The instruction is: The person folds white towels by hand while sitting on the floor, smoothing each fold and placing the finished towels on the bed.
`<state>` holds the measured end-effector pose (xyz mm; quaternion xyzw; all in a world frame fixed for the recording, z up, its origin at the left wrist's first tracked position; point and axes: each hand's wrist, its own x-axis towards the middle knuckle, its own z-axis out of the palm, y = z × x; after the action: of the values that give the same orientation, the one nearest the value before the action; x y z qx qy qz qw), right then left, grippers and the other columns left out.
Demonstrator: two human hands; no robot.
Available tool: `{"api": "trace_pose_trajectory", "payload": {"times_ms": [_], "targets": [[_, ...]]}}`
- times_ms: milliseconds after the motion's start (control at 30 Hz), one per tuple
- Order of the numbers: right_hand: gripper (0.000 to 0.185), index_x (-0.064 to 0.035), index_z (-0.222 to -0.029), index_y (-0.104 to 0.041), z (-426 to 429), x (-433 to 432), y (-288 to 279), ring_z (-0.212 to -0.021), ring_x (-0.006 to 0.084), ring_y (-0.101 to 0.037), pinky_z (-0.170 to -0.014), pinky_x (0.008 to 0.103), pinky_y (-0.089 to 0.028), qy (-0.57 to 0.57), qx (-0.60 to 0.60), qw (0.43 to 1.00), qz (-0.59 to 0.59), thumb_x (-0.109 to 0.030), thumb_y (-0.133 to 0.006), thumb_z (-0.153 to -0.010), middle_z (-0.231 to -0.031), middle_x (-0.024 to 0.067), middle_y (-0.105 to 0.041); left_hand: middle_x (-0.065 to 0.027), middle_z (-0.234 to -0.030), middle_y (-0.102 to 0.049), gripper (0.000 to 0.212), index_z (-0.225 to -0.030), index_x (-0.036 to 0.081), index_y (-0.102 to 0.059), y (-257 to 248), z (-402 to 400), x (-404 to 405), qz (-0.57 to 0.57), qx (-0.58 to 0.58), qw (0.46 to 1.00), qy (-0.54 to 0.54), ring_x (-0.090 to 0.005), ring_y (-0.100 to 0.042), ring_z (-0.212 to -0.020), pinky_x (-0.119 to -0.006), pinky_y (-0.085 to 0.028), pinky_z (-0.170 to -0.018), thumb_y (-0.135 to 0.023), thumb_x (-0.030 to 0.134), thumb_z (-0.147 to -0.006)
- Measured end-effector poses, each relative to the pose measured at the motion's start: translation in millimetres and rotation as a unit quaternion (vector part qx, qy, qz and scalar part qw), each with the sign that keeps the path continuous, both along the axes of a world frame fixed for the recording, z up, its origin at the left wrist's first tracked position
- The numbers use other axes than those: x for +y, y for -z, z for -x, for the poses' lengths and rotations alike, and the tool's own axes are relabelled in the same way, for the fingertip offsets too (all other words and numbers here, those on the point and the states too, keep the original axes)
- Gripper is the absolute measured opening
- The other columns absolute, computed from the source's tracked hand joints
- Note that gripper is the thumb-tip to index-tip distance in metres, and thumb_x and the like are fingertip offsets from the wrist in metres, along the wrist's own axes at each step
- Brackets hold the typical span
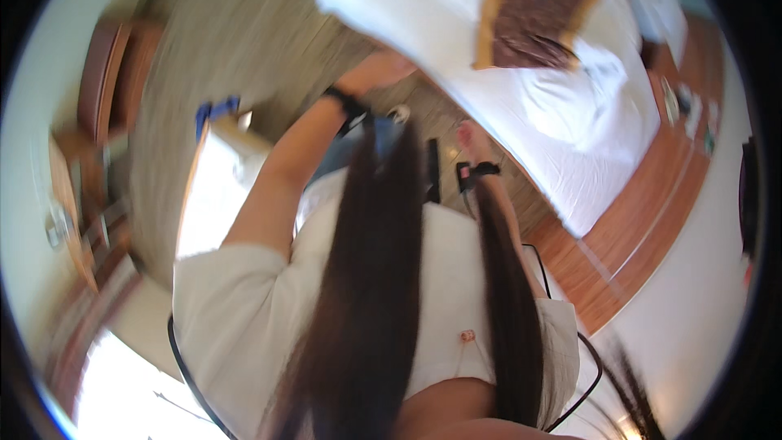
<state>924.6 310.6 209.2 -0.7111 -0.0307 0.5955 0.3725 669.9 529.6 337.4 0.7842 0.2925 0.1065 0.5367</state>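
My left hand (pixel 380 69) reaches out to the edge of a bed with a white sheet (pixel 550 171). Its fingertips blur against the sheet's edge, so touching or apart is unclear. Nearer my body, my right hand (pixel 471 139) hangs beside the same bed edge, its fingers seen end-on and indistinct. Nothing shows clearly in either hand. Black straps circle both wrists, and a small dark device (pixel 465 177) sits at the right one. Across the bed lies a brown bed runner (pixel 528 24) with gold borders, rumpled. Long hair hangs over my white shirt and hides part of my right arm.
Wood-look floor (pixel 244 30) runs left of the bed. A white-topped table (pixel 211 195), with a blue object (pixel 217 111) at its end, stands by my left arm. Wooden furniture (pixel 113 82) lines the left wall. A reddish wooden panel (pixel 647 220) borders the bed at right.
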Motion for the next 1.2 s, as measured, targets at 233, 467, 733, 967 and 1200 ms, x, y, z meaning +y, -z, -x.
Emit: {"api": "trace_pose_trajectory", "payload": {"times_ms": [233, 467, 733, 967, 1200], "targets": [[0.016, -0.0046, -0.087, -0.055, 26.3, 46.0, -3.1, -0.056, 0.013, -0.054, -0.05, 0.0225, -0.046, -0.17, 0.082, 0.974, 0.125, -0.02, -0.052, -0.082, -0.068, 0.0052, -0.057, -0.0209, -0.088, -0.06, 0.043, -0.088, 0.0, -0.062, 26.9, 55.3, -49.3, 0.086, 0.179, 0.973, -0.114, -0.0371, -0.056, -0.083, -0.043, -0.044, -0.073, -0.047, 0.039, -0.08], [0.03, -0.0095, -0.101, -0.053, 73.5, 196.4, 4.5, -0.083, 0.016, -0.053, -0.075, 0.0289, -0.042, -0.386, 0.015, 0.92, 0.064, -0.032, -0.052, -0.081, -0.087, 0.0049, -0.056, -0.018, -0.088, -0.06, 0.037, -0.085, 0.005, -0.06, 11.7, 141.1, -38.6, 0.111, 0.226, 0.934, -0.255, -0.0369, -0.054, -0.086, -0.042, -0.042, -0.072, -0.046, 0.039, -0.081], [0.02, -0.0086, -0.094, -0.055, 215.3, 254.8, -45.4, -0.068, 0.0123, -0.055, -0.063, 0.0254, -0.045, -0.504, 0.073, 0.86, 0.026, -0.025, -0.054, -0.082, -0.077, 0.0037, -0.059, -0.018, -0.091, -0.06, 0.037, -0.086, 0.005, -0.061, 46.2, 220.7, -108.9, 0.1, 0.245, 0.831, -0.49, -0.0358, -0.055, -0.088, -0.043, -0.043, -0.075, -0.048, 0.039, -0.081], [0.02, -0.0087, -0.095, -0.055, 322.6, 260.9, -28.2, -0.073, 0.0119, -0.056, -0.067, 0.0244, -0.045, -0.701, 0.132, 0.698, 0.059, -0.026, -0.052, -0.085, -0.082, 0.0033, -0.058, -0.0188, -0.092, -0.06, 0.04, -0.092, 0.003, -0.061, 56.2, 225.1, -238.1, 0.244, 0.185, 0.642, -0.703, -0.0353, -0.055, -0.091, -0.041, -0.043, -0.078, -0.05, 0.04, -0.08], [0.033, -0.01, -0.099, -0.05, 431.7, 191.8, -23.8, -0.075, 0.0107, -0.053, -0.066, 0.0246, -0.043, -0.869, 0.069, 0.489, 0.041, -0.034, -0.061, -0.079, -0.088, 0.0012, -0.053, -0.0035, -0.086, -0.061, 0.038, -0.098, 0.004, -0.057, 74.2, 174.9, -354.1, 0.398, -0.129, 0.355, -0.836, -0.0146, -0.055, -0.074, -0.027, -0.042, -0.066, -0.05, 0.039, -0.084]]}}
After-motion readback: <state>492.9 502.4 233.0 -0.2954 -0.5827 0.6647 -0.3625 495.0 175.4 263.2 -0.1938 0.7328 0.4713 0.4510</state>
